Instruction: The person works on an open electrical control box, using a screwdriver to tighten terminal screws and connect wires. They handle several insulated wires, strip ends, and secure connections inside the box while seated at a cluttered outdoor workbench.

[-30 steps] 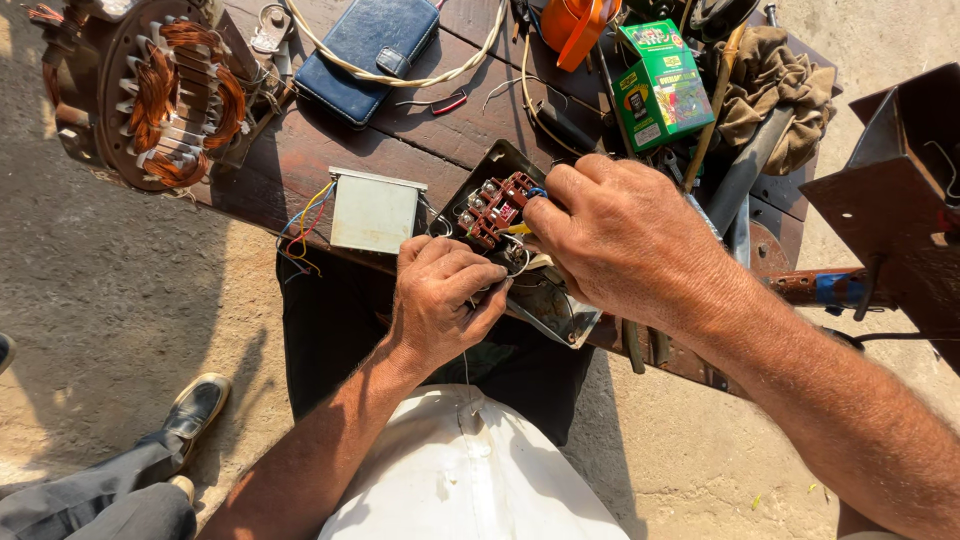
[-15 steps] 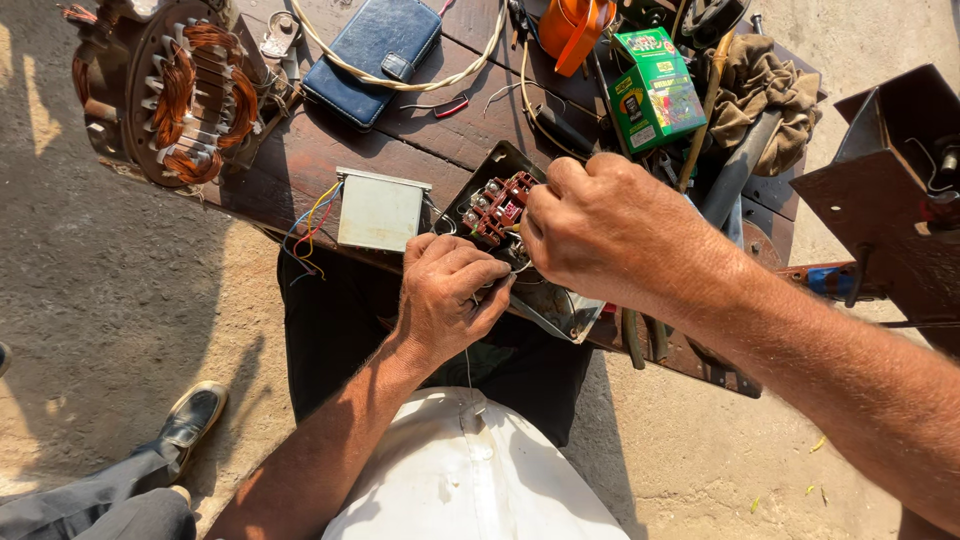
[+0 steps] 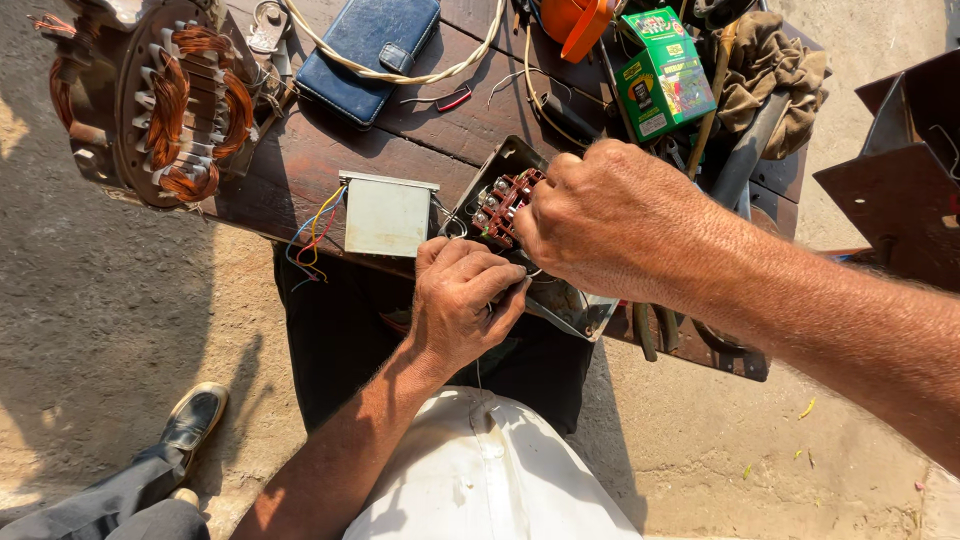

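Note:
An open metal switch box [image 3: 500, 175] with red terminals [image 3: 505, 200] lies at the near edge of a dark wooden bench [image 3: 440, 120]. My left hand [image 3: 462, 300] is curled closed at the box's near side, fingers pinched on a thin wire by the terminals. My right hand [image 3: 615, 220] covers the box's right half, fingers bent down onto it; what they grip is hidden. A small grey metal box [image 3: 385, 215] with coloured wires [image 3: 312, 235] sits just left of the switch box.
A motor stator with copper windings [image 3: 165, 105] stands at the bench's left end. A blue wallet [image 3: 375, 45], a white cord [image 3: 400, 75], a green carton [image 3: 662, 72], a rag [image 3: 775, 70] and tools lie behind. A rusty metal part [image 3: 895, 175] stands right; another person's shoe [image 3: 192, 415] lower left.
The view has shifted a little. My left hand has stayed at the terminals and my right hand has slid slightly over the switch box.

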